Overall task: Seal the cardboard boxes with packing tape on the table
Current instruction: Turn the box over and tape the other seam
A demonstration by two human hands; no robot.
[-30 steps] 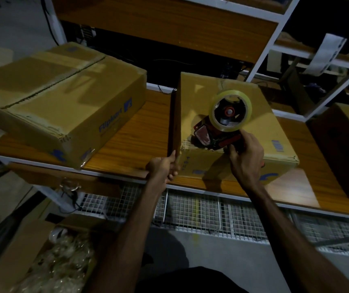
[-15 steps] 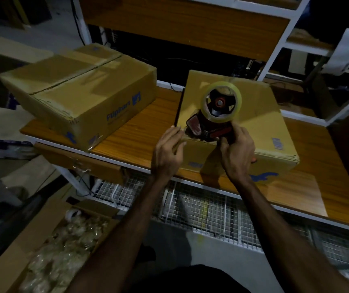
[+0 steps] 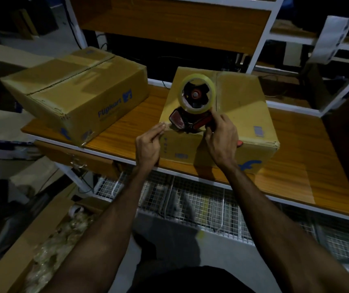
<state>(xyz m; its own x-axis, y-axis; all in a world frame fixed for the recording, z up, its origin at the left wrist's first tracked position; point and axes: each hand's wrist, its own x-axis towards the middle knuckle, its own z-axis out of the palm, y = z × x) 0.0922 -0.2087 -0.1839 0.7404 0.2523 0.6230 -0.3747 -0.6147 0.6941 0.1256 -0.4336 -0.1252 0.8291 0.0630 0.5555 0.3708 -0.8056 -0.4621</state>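
Second carton [image 3: 78, 92] sits left on table [image 3: 127, 125]; right hand [image 3: 222, 138] grips tape dispenser [image 3: 192, 111] atop box [image 3: 243, 115]; left hand [image 3: 148, 144] apparently pinches tape.

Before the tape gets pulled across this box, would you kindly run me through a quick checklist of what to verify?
1. Tape dispenser gripped: ok, the right hand holds its handle.
2. Dispenser on the near box: ok, its head sits at the front top edge.
3. Tape end anchored: cannot tell; the left hand has fingertips at the box's front left corner, by the dispenser's mouth.
4. Roll loaded: ok, clear tape remains.
5. Box supported: ok, on the wooden table.
6. Far box out of the way: ok, apart to the left.
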